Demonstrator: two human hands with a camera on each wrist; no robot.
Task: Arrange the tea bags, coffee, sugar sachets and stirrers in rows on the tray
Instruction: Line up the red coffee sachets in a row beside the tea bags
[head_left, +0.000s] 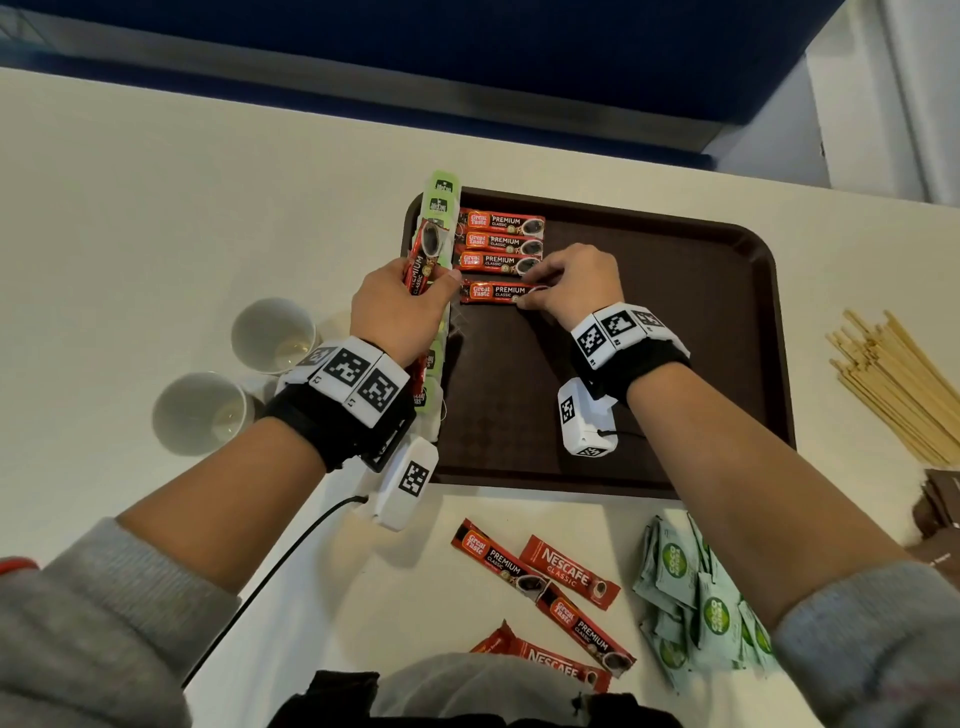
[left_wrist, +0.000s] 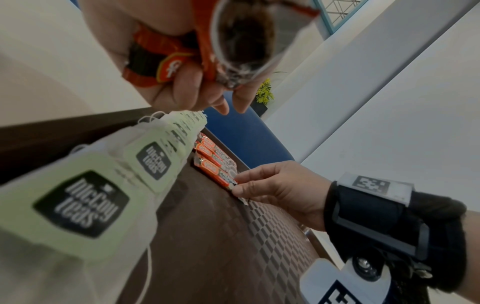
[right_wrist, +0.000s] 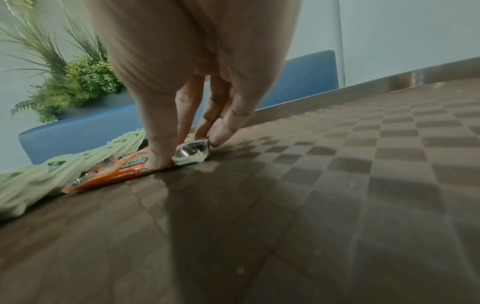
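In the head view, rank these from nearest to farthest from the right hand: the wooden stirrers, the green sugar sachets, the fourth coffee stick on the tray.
1. Fourth coffee stick: pinched by the right hand, on the tray.
2. Wooden stirrers: on the table, right of the tray.
3. Green sugar sachets: piled on the table, nearer the person than the tray.

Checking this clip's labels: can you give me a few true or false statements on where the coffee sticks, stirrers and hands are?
1. Four coffee sticks lie on the tray. True.
2. The left hand is empty. False: it grips coffee sticks.
3. The right hand pinches the fourth coffee stick. True.
4. The stirrers are on the tray. False: they lie on the table to its right.
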